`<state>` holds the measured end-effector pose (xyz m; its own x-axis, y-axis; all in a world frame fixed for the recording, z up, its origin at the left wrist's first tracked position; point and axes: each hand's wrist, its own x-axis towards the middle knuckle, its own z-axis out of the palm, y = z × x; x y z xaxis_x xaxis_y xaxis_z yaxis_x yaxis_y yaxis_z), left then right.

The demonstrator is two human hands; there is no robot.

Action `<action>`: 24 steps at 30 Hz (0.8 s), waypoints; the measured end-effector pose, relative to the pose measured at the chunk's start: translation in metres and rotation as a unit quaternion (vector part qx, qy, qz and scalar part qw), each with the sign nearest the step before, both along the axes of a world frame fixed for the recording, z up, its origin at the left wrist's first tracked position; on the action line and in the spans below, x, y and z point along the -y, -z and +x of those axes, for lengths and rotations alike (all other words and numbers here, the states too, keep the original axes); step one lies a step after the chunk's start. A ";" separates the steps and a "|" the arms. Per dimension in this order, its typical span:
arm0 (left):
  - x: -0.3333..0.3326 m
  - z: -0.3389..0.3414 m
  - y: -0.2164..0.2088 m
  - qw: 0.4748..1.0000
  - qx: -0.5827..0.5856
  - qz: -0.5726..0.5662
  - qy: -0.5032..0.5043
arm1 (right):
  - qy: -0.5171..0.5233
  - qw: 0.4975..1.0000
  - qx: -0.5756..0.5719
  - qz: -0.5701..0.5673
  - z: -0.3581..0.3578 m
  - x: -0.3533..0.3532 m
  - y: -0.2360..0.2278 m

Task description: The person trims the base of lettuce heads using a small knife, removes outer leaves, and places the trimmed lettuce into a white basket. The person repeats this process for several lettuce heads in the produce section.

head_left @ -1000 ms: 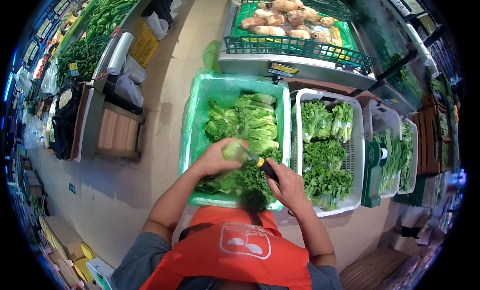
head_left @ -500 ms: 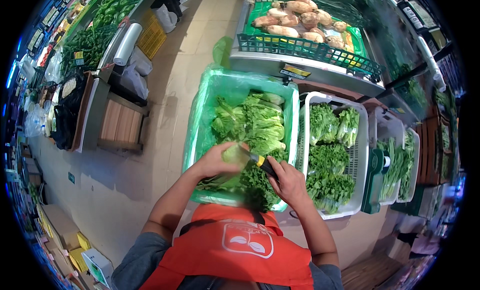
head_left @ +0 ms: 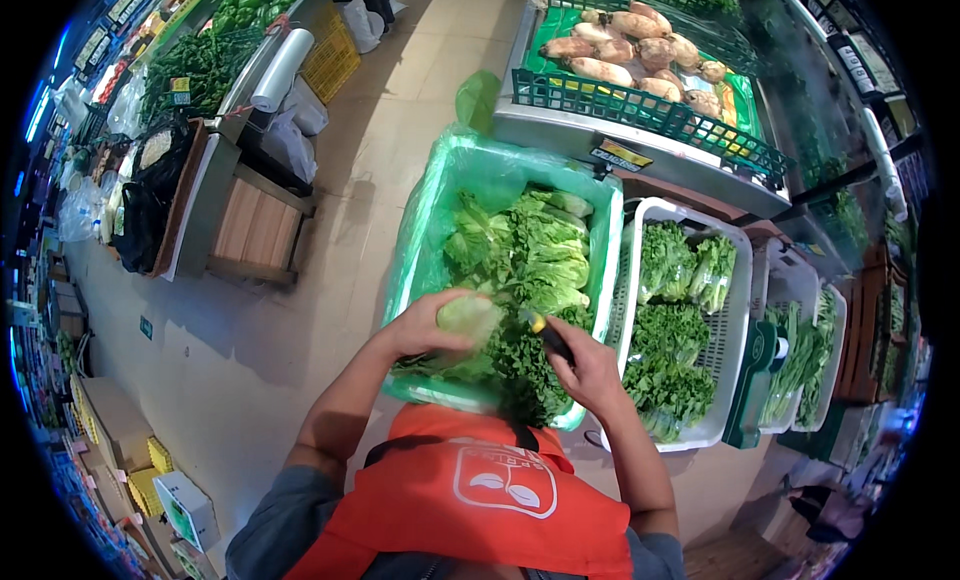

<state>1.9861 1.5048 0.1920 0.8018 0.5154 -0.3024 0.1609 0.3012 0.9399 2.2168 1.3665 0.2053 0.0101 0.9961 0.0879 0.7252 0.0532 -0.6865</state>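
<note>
At the lower centre of the frame, an orange apron (head_left: pixel 480 500) is seen from above. Just above it, the left hand (head_left: pixel 425 325) is wrapped around a pale green lettuce head (head_left: pixel 470 315), and the right hand (head_left: pixel 590 370) is closed on a small knife (head_left: pixel 548 335) pointed at the base. Trimming is best done with the blade angled away from the fingers, over the green-lined crate (head_left: pixel 420 250). To the right, a white basket (head_left: pixel 735 310) of leafy greens is seen; root vegetables (head_left: pixel 640 55) lie at upper centre.

Tan tiled floor (head_left: pixel 430 100) carries green crate (head_left: pixel 420 250) (lettuce-filled) and white crate (head_left: pixel 735 280).
</note>
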 end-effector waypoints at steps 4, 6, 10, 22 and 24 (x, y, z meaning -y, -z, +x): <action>-0.001 0.001 -0.011 0.998 -0.014 0.062 0.007 | -0.076 0.995 0.070 0.014 -0.009 -0.015 -0.023; -0.002 0.002 -0.014 0.995 -0.023 0.094 0.016 | -0.083 0.993 0.081 0.020 -0.008 -0.017 -0.023; 0.000 0.001 -0.014 0.995 -0.024 0.098 0.019 | -0.089 0.992 0.093 0.018 -0.006 -0.018 -0.028; -0.006 -0.001 0.009 0.994 0.049 -0.100 -0.013 | 0.092 0.980 -0.175 -0.033 -0.019 -0.008 -0.004; -0.006 0.008 0.011 0.970 0.089 -0.225 -0.028 | 0.185 0.893 -0.384 -0.144 -0.028 -0.012 -0.001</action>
